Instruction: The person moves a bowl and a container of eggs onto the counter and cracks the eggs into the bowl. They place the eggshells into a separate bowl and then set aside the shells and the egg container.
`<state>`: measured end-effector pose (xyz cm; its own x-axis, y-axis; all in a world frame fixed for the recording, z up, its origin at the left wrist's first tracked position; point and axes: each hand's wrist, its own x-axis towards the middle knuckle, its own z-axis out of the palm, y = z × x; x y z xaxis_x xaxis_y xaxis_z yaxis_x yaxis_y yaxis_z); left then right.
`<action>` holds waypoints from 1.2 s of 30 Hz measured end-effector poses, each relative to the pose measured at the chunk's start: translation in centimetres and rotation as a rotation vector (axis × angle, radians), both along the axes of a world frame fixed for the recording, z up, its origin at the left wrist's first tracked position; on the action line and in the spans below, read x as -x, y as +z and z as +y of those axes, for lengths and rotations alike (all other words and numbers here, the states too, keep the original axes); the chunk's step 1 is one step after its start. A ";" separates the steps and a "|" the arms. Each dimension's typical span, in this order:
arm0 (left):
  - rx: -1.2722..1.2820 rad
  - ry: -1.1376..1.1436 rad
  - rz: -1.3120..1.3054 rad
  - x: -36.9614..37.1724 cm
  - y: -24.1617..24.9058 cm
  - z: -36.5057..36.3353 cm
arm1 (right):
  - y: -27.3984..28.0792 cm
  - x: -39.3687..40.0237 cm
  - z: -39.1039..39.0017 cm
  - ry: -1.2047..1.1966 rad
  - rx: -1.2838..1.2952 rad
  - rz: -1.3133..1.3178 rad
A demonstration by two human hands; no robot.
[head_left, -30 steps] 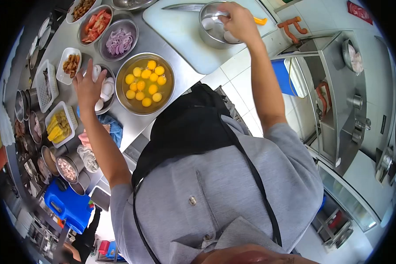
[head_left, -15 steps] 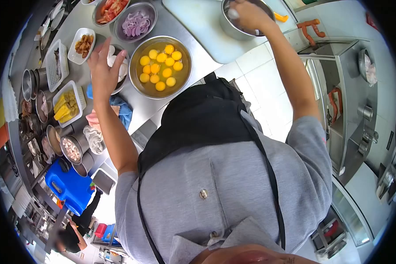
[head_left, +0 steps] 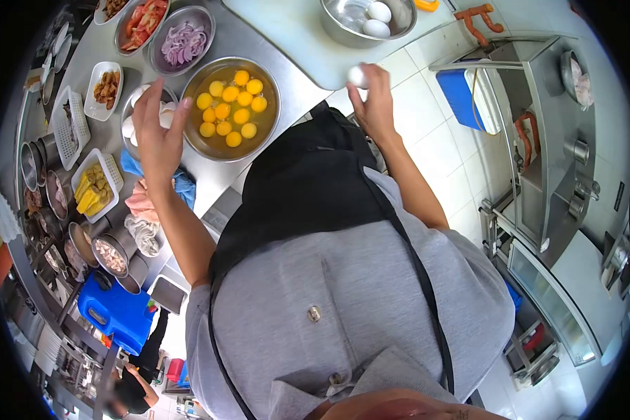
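Note:
A white egg [head_left: 358,76] is held in the fingertips of my right hand [head_left: 376,105], in front of the white cutting board [head_left: 287,35]. My left hand [head_left: 158,133] has its fingers spread and holds nothing. It hovers over a metal bowl [head_left: 127,105] of white eggs or shells, partly hidden by the hand. Between my hands stands a steel bowl [head_left: 276,115] with many whole yolks [head_left: 241,116] in clear egg white. On the cutting board, another metal bowl [head_left: 336,29] contains two white eggs [head_left: 376,28].
Sliced purple onions [head_left: 183,43] and cut tomatoes [head_left: 144,24] sit in bowls at the back. Left are a white dish of brown pieces [head_left: 107,89], a basket of yellow food [head_left: 94,192], cloths [head_left: 143,203] and a blue jug [head_left: 115,308]. Another person [head_left: 129,388] is at lower left.
My right hand has come out of the bowl on the cutting board and moved toward me, bringing an egg. My left hand stays spread by the bowl of eggs or shells. The view has shifted.

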<state>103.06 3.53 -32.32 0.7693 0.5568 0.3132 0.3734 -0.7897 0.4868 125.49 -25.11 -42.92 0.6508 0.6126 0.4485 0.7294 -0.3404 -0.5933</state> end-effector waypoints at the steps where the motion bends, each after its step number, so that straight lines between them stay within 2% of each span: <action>1: -0.004 0.003 0.008 -0.3 0.0 -0.1 | -0.2 0.1 0.0 -0.003 0.017 0.032; 4: 0.027 -0.014 -0.002 -0.5 0.4 -0.6 | 1.0 0.8 0.8 -0.016 -0.044 0.091; 5: 0.118 -0.007 -0.015 -0.5 0.4 -0.9 | 1.6 1.2 1.2 -0.039 -0.113 0.261; 6: 0.203 -0.001 -0.042 -1.0 0.5 -1.2 | 2.6 1.2 2.0 -0.032 -0.120 0.257; 8: 0.290 0.012 -0.087 -1.6 0.3 -2.6 | 4.8 1.7 3.6 0.168 -0.399 1.136; 9: 0.366 -0.072 -0.098 -2.0 0.4 -3.1 | 5.9 1.8 4.7 0.273 -0.417 1.386; 10: 0.437 -0.152 -0.109 -2.2 0.4 -3.6 | 6.8 1.9 5.8 0.288 -0.417 1.386; 11: 0.558 -0.211 -0.147 -2.5 0.3 -4.1 | 7.6 2.1 7.0 0.401 -0.352 1.480; 12: 0.546 -0.192 -0.148 -2.5 0.5 -4.6 | 8.1 2.6 8.1 0.519 -0.280 1.572; 14: 0.761 -0.296 -0.175 -2.5 1.2 -5.2 | 8.2 3.2 10.4 0.590 -0.211 1.591; 17: 0.706 -0.280 -0.193 -1.5 0.1 -3.9 | 8.8 3.7 12.8 0.763 0.025 1.406; 20: 0.690 -0.209 -0.198 -0.4 -0.3 -3.4 | 8.6 3.7 14.5 0.940 0.120 1.351; 31: 0.531 -0.110 -0.252 0.0 -2.0 -3.4 | 8.0 3.3 17.2 1.033 0.315 1.132; 36: 0.587 -0.098 -0.246 0.0 -3.0 -2.4 | 8.1 2.8 17.5 1.029 0.359 1.121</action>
<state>103.10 1.11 -35.34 0.7701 0.6199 0.1510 0.1357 -0.3903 0.9106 122.65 -7.61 -34.87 -0.2100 0.9522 -0.2217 -0.0134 -0.2295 -0.9732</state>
